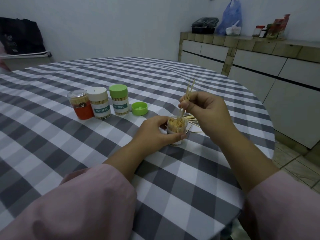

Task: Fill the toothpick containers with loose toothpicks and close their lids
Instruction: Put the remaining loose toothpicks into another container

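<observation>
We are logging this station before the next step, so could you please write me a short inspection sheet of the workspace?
Surface: round table under a grey and white checked cloth.
Job's things: open container full of toothpicks; three lidded containers in a row behind; loose green lid lying beside them; loose toothpicks on the cloth.
Clutter: nothing seen on the table.
Hands: left hand grips the open container; right hand pinches a small bunch of toothpicks over it.
Cables: nothing seen.
Surroundings: tiled counter with a blue plastic bag and jars; dark bag far left.
</observation>
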